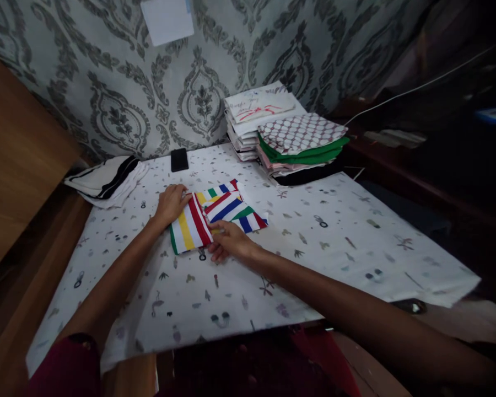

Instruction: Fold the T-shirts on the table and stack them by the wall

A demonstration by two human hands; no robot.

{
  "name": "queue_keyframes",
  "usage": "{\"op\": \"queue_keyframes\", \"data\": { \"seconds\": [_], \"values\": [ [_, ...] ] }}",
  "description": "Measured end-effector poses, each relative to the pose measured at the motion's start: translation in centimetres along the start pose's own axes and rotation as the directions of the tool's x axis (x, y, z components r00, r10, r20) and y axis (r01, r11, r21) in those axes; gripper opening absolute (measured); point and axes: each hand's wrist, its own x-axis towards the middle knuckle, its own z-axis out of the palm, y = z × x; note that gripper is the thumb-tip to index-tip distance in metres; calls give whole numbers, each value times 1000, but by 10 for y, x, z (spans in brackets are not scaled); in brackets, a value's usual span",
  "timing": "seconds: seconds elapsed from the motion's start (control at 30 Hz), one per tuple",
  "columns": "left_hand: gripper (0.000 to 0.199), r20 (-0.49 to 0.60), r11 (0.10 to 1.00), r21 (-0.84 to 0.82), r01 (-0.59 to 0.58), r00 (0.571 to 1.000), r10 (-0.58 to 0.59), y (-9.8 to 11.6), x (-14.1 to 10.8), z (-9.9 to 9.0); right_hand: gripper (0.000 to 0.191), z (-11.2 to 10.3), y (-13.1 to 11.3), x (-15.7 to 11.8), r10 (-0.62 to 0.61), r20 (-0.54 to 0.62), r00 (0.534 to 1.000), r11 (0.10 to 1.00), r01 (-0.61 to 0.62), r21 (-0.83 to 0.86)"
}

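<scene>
A cloth with red, white, yellow, green and blue stripes (194, 225) lies partly folded on the patterned white table cover (240, 300). My left hand (171, 205) rests at the cloth's upper left edge, palm down, its fingers reaching onto the striped fabric. At the near edge, by the fold in the middle, my right hand (230, 241) pinches the cloth between thumb and index finger. The other fingers of that hand curl below the edge. Right of the fold, the stripes run slanted and the fabric spreads to a point.
Folded fabrics (103, 179) lie at the back left, with a black phone (179, 160) to their right. Two stacks of folded cloth, one topped with white fabric (260, 105) and one with a patterned piece (301, 134), stand at the back. A wooden surface (20, 160) borders the left.
</scene>
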Motion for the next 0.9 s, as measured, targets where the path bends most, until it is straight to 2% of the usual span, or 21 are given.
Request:
{"op": "queue_keyframes", "data": {
  "seconds": [0.17,0.23,0.27,0.3,0.37,0.4,0.43,0.47,0.53,0.57,0.63,0.77,0.9],
  "values": [
    [41,31,988,-75,-134,990,137,15,-49,-17,42,-14,7,-7,-69,-51,996,997,67,-31],
    [43,49,975,-101,-197,978,203,23,-74,-25,41,-19,11,-9,-217,-66,974,964,203,-172],
    [43,51,970,-110,-216,974,223,26,-86,-29,40,-20,12,-10,-338,-58,939,906,308,-289],
    [43,46,966,-119,-228,971,235,30,-98,-33,38,-20,13,-10,-472,-24,882,803,418,-424],
    [45,21,963,-128,-236,970,240,34,-121,-36,35,-18,12,-9,-679,141,720,476,579,-662],
    [47,7,965,-123,-230,972,233,36,-130,-35,33,-15,12,-7,-719,248,649,297,610,-735],
    [50,-7,970,-113,-217,976,217,37,-139,-33,31,-12,11,-5,-718,348,603,141,615,-776],
    [52,-21,976,-101,-193,981,192,39,-145,-29,28,-9,11,-2,-690,429,583,19,606,-795],
    [53,-42,989,-86,-121,992,117,43,-153,-21,20,-2,11,4,-625,501,599,-120,561,-819],
    [53,-51,993,-85,-81,996,77,45,-154,-17,17,0,12,8,-608,503,614,-144,538,-831],
    [51,-73,996,-86,-9,997,2,50,-150,-12,16,3,13,13,-610,476,634,-131,512,-849],
    [43,-90,991,-83,101,990,-108,59,-137,-12,17,2,16,20,-657,424,624,-37,534,-845],
    [38,-73,978,-144,154,984,-166,62,-135,-13,18,0,16,20,-669,411,620,1,554,-833]
  ]
}}
